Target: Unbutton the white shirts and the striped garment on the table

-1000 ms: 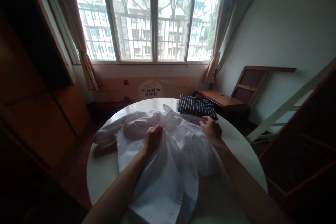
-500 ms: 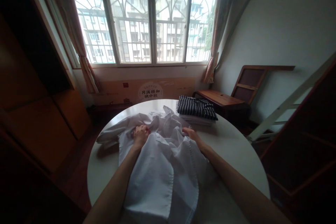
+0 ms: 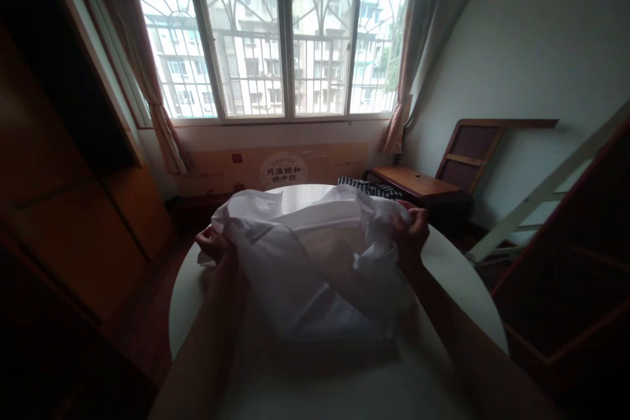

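Note:
A white garment, probably a shirt (image 3: 285, 269), hangs stretched between my two hands above the round white table (image 3: 295, 387). My left hand (image 3: 216, 246) is closed on its left side. At the right side my right hand (image 3: 412, 228) grips a bunched part of the cloth. The fabric sags in the middle, with loose folds and some motion blur. Behind its upper right edge, a black-and-white striped folded garment (image 3: 367, 187) is partly hidden.
A wooden bench or chair (image 3: 418, 182) stands beyond the table on the right, near a pale ladder (image 3: 531, 216). Behind the table, a printed cardboard panel (image 3: 319, 161) lies below the barred window (image 3: 251, 72). Wooden cabinets (image 3: 73, 249) line the left.
Both hands have moved apart and lifted the white shirt, spreading it sideways. Its lower part has come up off the near tabletop, and it now covers much of the striped garment.

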